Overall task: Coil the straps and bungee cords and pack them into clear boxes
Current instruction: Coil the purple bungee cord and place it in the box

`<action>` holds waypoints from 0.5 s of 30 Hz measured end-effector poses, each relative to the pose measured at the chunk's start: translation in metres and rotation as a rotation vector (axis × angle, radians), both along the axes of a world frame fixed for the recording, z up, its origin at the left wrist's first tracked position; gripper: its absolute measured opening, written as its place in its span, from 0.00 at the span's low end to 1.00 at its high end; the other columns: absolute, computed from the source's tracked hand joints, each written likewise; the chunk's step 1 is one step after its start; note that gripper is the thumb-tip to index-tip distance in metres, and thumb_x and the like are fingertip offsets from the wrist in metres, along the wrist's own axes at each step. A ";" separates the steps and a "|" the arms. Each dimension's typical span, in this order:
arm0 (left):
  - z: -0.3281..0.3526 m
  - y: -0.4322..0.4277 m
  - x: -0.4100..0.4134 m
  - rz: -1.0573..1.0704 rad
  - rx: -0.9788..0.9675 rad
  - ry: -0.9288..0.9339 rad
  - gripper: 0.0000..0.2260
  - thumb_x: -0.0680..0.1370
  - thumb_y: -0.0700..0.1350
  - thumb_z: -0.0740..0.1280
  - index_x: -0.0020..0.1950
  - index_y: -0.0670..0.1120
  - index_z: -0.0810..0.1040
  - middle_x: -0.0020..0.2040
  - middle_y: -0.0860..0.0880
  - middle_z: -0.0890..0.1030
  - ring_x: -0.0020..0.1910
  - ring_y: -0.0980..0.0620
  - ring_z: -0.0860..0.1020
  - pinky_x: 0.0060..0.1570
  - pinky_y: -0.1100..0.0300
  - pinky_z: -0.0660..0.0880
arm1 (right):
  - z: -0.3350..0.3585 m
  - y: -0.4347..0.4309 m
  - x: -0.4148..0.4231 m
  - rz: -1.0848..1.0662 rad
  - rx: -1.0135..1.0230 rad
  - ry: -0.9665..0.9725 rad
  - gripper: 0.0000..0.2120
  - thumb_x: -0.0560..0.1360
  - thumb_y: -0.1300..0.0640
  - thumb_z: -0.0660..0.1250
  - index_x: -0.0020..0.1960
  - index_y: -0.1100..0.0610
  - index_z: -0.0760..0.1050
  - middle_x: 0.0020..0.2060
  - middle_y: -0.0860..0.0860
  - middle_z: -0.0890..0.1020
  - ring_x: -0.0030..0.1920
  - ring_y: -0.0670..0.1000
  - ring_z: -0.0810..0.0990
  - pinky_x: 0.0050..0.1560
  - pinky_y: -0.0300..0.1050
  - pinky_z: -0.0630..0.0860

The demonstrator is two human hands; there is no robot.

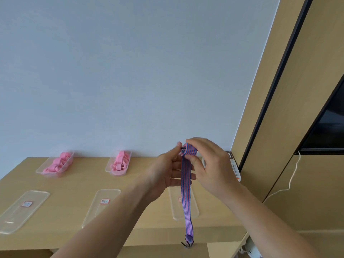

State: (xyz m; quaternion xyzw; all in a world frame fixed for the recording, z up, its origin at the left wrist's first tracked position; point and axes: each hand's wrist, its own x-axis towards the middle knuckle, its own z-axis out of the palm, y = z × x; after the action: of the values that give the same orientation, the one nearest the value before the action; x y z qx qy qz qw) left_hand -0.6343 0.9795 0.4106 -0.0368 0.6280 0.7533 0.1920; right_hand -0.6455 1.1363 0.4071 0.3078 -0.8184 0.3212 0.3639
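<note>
A flat bungee cord striped pink and blue hangs in front of me above the wooden table. Its top end is rolled into a small coil. My right hand grips that coil with fingers over it and thumb under it. My left hand pinches the coil's left side at a dark hook. The loose tail drops to a metal hook near the table's front edge. Two clear boxes at the back, one on the left and one at mid table, hold pink straps.
Three clear lids lie on the table's front half: left, middle and right, the last behind the hanging cord. A white object with print sits at the back right corner. A white cable hangs down the wooden cabinet on the right.
</note>
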 end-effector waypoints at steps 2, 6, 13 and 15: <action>0.002 -0.001 0.000 0.021 0.043 0.000 0.27 0.83 0.63 0.58 0.56 0.41 0.83 0.46 0.44 0.86 0.43 0.45 0.85 0.50 0.48 0.82 | -0.006 0.002 0.004 0.027 0.032 0.006 0.11 0.75 0.64 0.70 0.58 0.62 0.79 0.53 0.52 0.83 0.54 0.52 0.81 0.55 0.46 0.77; 0.001 -0.004 -0.001 0.046 0.063 0.023 0.20 0.83 0.59 0.61 0.50 0.44 0.83 0.42 0.46 0.85 0.40 0.48 0.84 0.44 0.53 0.82 | -0.018 0.004 0.015 0.076 0.081 0.030 0.14 0.77 0.61 0.67 0.62 0.63 0.79 0.59 0.54 0.82 0.62 0.51 0.79 0.64 0.43 0.74; -0.002 -0.009 -0.006 0.055 0.047 0.116 0.14 0.83 0.51 0.66 0.50 0.43 0.85 0.43 0.44 0.81 0.39 0.47 0.80 0.46 0.52 0.79 | -0.028 0.004 0.018 0.105 0.167 0.065 0.12 0.73 0.61 0.74 0.56 0.62 0.83 0.57 0.54 0.82 0.62 0.53 0.79 0.63 0.48 0.75; -0.003 -0.010 -0.005 0.029 0.034 0.152 0.14 0.84 0.51 0.65 0.50 0.41 0.84 0.42 0.42 0.81 0.39 0.47 0.80 0.46 0.52 0.80 | -0.021 0.004 0.018 0.129 0.068 0.049 0.10 0.73 0.62 0.74 0.53 0.61 0.83 0.54 0.53 0.83 0.58 0.51 0.81 0.60 0.47 0.76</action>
State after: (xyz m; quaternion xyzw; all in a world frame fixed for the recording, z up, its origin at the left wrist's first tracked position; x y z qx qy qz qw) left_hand -0.6389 0.9698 0.4077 0.0146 0.6274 0.7671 0.1334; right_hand -0.6275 1.1403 0.3857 0.3798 -0.7982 0.3084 0.3515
